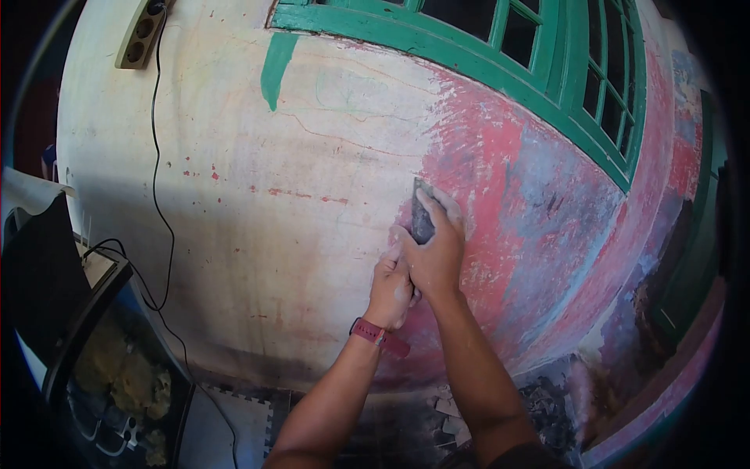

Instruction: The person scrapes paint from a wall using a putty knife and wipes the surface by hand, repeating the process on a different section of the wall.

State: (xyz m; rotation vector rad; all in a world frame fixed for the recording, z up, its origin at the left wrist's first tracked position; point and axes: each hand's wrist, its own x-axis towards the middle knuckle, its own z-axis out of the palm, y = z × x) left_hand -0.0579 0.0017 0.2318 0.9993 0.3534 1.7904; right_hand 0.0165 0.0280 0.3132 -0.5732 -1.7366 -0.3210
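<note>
A dark grey scraper (422, 225) with a flat blade lies against the wall (312, 234), where whitish paint meets exposed pink and blue-grey layers. My right hand (440, 250) is closed around the blade, its fingers along the right edge and its thumb across the lower part. Just below and to the left, my left hand (393, 285) is closed at the scraper's lower end; its grip mostly hides that end. Pale dust coats the fingers of both hands. A dark red wristwatch (380, 338) is on my left wrist.
Green-framed windows (500, 74) run along the upper right. A power strip (141, 33) hangs at upper left, its black cable (160, 195) trailing down the wall. An aquarium (117, 383) stands at lower left. Paint flakes and debris (547, 406) litter the floor below.
</note>
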